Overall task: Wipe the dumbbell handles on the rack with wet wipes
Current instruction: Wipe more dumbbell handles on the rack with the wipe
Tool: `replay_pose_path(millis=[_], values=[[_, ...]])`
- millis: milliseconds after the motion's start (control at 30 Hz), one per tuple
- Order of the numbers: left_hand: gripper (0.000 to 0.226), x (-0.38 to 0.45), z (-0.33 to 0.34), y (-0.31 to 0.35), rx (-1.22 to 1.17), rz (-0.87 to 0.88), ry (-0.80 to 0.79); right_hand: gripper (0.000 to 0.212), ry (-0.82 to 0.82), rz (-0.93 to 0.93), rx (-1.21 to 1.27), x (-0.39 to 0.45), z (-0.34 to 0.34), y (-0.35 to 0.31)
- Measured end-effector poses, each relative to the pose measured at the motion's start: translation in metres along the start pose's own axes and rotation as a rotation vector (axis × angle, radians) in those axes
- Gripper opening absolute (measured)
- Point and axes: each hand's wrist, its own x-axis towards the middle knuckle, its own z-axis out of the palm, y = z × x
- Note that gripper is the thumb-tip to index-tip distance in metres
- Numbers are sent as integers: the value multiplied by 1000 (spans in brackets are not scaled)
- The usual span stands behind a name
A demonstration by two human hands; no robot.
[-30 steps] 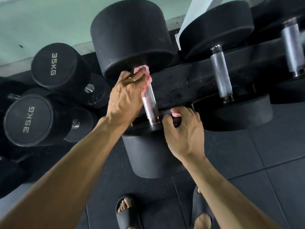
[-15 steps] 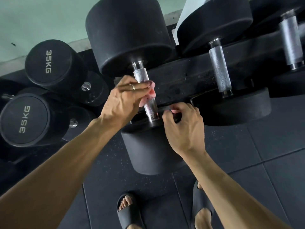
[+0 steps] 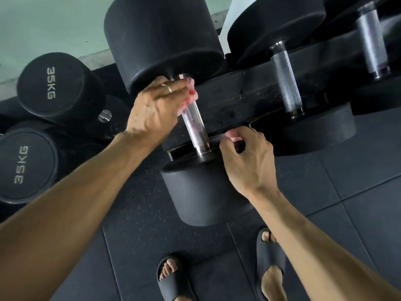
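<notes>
Dumbbell handle, knurled steel bar (image 3: 195,127) between two black rubber heads, lies on the black steel rack rail (image 3: 245,101). Head view: left hand (image 3: 156,109) wraps a pink wet wipe (image 3: 192,94) around the bar's far end, just under the upper head. Right hand (image 3: 249,159) grips the rail edge beside the bar's near end, fingers curled. Step: mid-wipe, judging by the grip. Next move likely calls for sliding toward the right hand. Open bar below the left hand; heads cap both ends.

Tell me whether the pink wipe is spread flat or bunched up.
Bunched up: the left hand grips the pink wipe around the upper end of the handle.
</notes>
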Motion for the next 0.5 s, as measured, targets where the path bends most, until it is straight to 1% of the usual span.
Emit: replay_pose_path(millis=[67, 133, 200, 233, 267, 333, 367, 400, 433, 467, 500], values=[[17, -9, 6, 9, -88, 58, -47, 36, 18, -7, 8, 0, 0, 0], [19, -24, 7, 19, -182, 103, -122, 27, 31, -4, 7, -1, -1, -1], [25, -29, 2, 23, -269, 105, -200, 19, 47, 14, 9, -3, -1, 1], [26, -25, 1, 21, -294, 96, -228, 22, 51, 19, 17, -5, -2, 3], [26, -17, 0, 17, -291, 83, -246, 31, 45, 14, 21, -10, -3, 6], [22, -4, 0, 9, -231, 64, -221, 56, 17, -21, 20, -19, -3, 10], [20, -1, 1, 9, -217, 58, -193, 65, 7, -28, 24, -22, -2, 13], [17, -2, 2, 11, -229, 50, -177, 68, 6, -21, 34, -23, -2, 15], [14, -7, 4, 14, -260, 49, -195, 67, 16, -2, 48, -24, -2, 16], [15, -14, 3, 20, -302, 47, -256, 65, 30, 21, 62, -25, -3, 16], [20, -21, 2, 25, -353, 41, -347, 64, 43, 38, 71, -26, -2, 17]])
